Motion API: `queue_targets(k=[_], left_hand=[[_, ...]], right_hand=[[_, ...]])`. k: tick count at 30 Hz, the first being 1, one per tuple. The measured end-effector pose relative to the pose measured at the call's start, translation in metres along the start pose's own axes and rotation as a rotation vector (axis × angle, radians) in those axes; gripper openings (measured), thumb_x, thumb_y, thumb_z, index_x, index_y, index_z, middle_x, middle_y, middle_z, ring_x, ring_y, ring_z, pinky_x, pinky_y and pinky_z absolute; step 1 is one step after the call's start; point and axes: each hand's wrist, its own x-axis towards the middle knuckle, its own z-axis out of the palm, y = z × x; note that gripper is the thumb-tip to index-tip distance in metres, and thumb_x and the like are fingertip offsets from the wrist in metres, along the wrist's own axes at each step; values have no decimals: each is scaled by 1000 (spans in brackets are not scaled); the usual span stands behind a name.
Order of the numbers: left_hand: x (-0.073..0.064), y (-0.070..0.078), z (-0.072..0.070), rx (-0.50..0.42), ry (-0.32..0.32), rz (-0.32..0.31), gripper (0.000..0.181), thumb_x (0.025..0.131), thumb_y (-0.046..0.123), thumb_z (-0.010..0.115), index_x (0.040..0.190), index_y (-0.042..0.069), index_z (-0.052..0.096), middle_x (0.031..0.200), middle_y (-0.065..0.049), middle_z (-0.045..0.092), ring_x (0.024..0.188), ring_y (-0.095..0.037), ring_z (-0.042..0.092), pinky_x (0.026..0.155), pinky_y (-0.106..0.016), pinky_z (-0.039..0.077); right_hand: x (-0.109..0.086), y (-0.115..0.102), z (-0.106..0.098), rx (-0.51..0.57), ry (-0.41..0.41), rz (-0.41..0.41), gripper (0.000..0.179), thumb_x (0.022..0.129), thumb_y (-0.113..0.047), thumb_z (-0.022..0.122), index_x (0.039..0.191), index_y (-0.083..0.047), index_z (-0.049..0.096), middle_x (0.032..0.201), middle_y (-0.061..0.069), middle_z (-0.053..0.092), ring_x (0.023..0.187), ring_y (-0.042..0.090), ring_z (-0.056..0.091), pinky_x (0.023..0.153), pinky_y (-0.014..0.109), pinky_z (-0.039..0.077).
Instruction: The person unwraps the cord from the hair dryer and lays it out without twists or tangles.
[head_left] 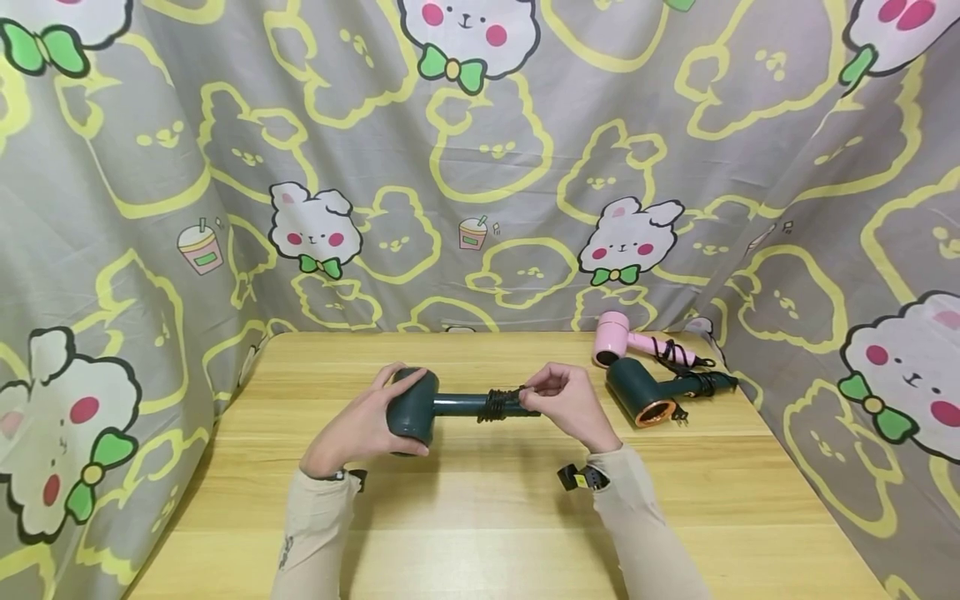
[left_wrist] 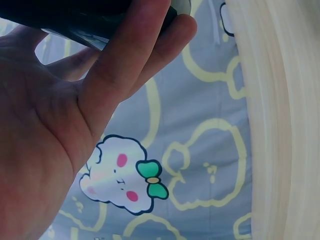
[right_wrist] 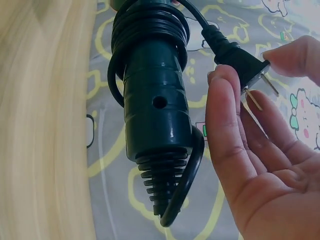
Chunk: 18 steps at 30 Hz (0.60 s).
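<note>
A dark green hair dryer (head_left: 459, 406) is held sideways over the table, its handle pointing right. My left hand (head_left: 367, 425) grips the barrel, thumb below and fingers over the top; the left wrist view shows only the barrel's dark edge above the fingers. Black cord (right_wrist: 150, 27) is wound in several loops around the handle (right_wrist: 155, 95), and it bends back up from the ribbed cord guard (right_wrist: 162, 182). Beside the handle, my right hand (head_left: 558, 400) pinches the black two-pin plug (right_wrist: 242, 62) between thumb and fingers, its metal prongs showing.
At the table's back right lie a second dark green hair dryer (head_left: 637, 392) with a copper-coloured ring and a pink hair dryer (head_left: 612, 335), both with cords wrapped on their handles. A patterned curtain (head_left: 480, 167) surrounds the wooden table (head_left: 465, 533) at the back and sides.
</note>
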Motion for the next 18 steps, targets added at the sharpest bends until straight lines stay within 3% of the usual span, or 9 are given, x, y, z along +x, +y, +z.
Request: queue_targets(k=[10, 18], left_hand=[[-1, -1, -1, 4, 13, 0, 116, 61, 58, 96, 160, 32, 40, 163, -18, 31, 119, -39, 61, 92, -49, 56], [-3, -5, -3, -4, 40, 0, 116, 60, 56, 97, 159, 31, 42, 162, -18, 31, 120, -39, 61, 92, -50, 55]], right_hand=[[-2, -2, -2, 5, -83, 61, 34, 85, -5, 73, 119, -9, 71, 91, 16, 79, 79, 29, 76, 75, 38, 61], [-3, -2, -3, -54, -188, 95, 29, 86, -8, 76, 112, 2, 75, 88, 17, 79, 71, 21, 74, 71, 37, 61]])
